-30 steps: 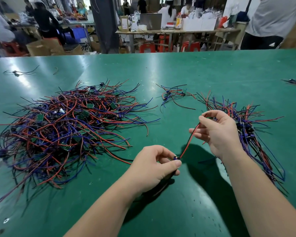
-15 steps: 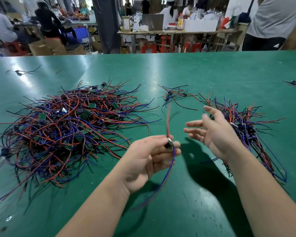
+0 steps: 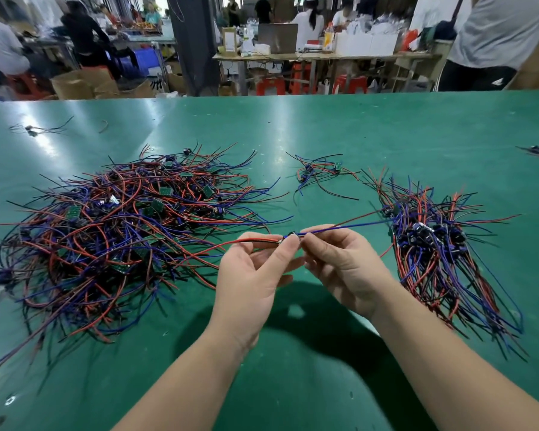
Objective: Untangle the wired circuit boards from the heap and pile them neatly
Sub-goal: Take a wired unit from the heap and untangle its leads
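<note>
Left hand (image 3: 249, 275): pinches one wired circuit board (image 3: 290, 237). Right hand (image 3: 343, 265): pinches its blue lead just beside, probably straightening it for stacking. Left of the grip: tangled heap (image 3: 122, 231). Right of the grip: aligned pile (image 3: 433, 244), wires parallel. Beyond the grip: small loose cluster (image 3: 321, 172).
</note>
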Demonstrator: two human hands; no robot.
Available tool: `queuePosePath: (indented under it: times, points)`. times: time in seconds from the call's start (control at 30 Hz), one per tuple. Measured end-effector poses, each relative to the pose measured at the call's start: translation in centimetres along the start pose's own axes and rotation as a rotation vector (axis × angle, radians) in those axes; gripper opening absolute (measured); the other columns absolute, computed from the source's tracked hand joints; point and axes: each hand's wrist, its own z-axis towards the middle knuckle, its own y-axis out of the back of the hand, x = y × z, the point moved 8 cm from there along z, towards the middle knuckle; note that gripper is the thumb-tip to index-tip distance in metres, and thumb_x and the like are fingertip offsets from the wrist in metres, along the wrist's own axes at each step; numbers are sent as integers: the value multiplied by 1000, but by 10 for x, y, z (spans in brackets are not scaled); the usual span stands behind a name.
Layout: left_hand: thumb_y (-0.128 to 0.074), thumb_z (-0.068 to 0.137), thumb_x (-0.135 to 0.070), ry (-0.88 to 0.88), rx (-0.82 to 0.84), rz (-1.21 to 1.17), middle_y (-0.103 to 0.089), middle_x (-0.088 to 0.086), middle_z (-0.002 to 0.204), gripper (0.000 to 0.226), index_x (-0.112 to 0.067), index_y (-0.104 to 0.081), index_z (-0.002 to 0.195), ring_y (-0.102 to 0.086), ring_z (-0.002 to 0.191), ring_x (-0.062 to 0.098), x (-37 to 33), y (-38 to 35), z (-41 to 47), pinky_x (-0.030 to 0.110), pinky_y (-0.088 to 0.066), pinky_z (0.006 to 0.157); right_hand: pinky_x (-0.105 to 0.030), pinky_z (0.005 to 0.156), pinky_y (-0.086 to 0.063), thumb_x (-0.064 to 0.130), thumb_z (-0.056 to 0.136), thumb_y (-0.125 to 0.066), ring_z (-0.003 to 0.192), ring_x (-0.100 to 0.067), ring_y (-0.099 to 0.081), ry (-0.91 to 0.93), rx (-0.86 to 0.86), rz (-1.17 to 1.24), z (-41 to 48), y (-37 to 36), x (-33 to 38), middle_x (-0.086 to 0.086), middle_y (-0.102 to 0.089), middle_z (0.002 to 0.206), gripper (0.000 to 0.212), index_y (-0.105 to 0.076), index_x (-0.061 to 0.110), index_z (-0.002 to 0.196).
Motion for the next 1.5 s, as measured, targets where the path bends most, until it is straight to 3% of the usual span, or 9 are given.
queuePosePath:
  times: [0.27, 0.43, 0.5, 0.57, 0.67, 0.77, 0.93, 1.23, 1.5]
  points:
    - [-79, 71, -24, -360, -7, 364, -72, -12, 79, 22, -27, -62, 83, -70, 70, 4, -17, -2, -12, 15, -51, 66, -16, 54, -51, 12, 64, -64, 56, -7, -64, -37, -26, 117, -1, -1, -1, -2, -68, 62, 13, -76, 14, 64]
    - [-58, 74, 4, -492, 251, 646, -64, -20, 120, 38, -26, -71, 93, -68, 89, 1, -18, -23, -19, 16, -51, 73, -18, 52, -53, 16, 69, -61, 55, -10, -65, -41, -56, 140, 0, 15, 18, 0, -65, 60, 16, -76, 14, 64]
    - [-53, 72, 4, -558, 260, 725, -64, -17, 121, 40, -24, -74, 92, -68, 87, 1, -20, -24, -20, 18, -53, 71, -17, 48, -52, 17, 70, -62, 55, -13, -65, -86, -42, 95, -2, 19, 20, 1, -63, 60, 15, -76, 15, 66]
    - [-53, 76, -3, -432, 175, 628, -70, -18, 107, 34, -27, -73, 89, -70, 82, 4, -18, -14, -15, 24, -57, 69, -17, 46, -49, 18, 70, -63, 53, -10, -61, -99, -7, 50, -3, 19, 20, 2, -62, 61, 15, -77, 16, 69]
    - [-71, 83, -22, -27, 98, 355, -75, -4, 80, 5, -20, -73, 79, -72, 71, 13, 3, -4, -4, 28, -57, 61, -16, 48, -49, 17, 69, -64, 50, -7, -57, -57, 45, -84, -4, 15, 19, 1, -63, 60, 13, -77, 16, 70]
    - [-76, 67, -36, 223, 147, 210, -71, 11, 70, 30, -6, -74, 71, -65, 62, 19, 23, -8, -7, 28, -56, 59, -18, 51, -48, 18, 62, -70, 52, -10, -58, -9, 85, -325, -6, 6, 14, -2, -66, 60, 9, -76, 14, 67]
    - [-74, 79, -13, 323, 106, 220, -67, 14, 64, 22, 8, -67, 79, -63, 55, 19, 35, -6, -9, 23, -54, 53, -28, 63, -42, 18, 64, -74, 65, -18, -54, 12, -6, -445, -3, 9, 7, -9, -65, 68, 8, -72, 10, 66]
    - [-75, 78, -11, 490, 392, 312, -69, 13, 66, 15, -5, -69, 66, -66, 57, 19, 49, -27, -28, 25, -55, 55, -14, 41, -46, 9, 76, -70, 54, -14, -68, -30, -400, -62, -5, 71, 45, -2, -66, 56, 11, -61, 6, 82]
    - [-76, 78, -14, 493, 474, 337, -70, 12, 71, 16, -11, -68, 65, -68, 61, 19, 43, -26, -31, 26, -56, 60, -15, 36, -40, 29, 90, -62, 42, -11, -60, 26, -506, -238, 0, 89, 49, -3, -60, 53, 25, -62, 9, 75]
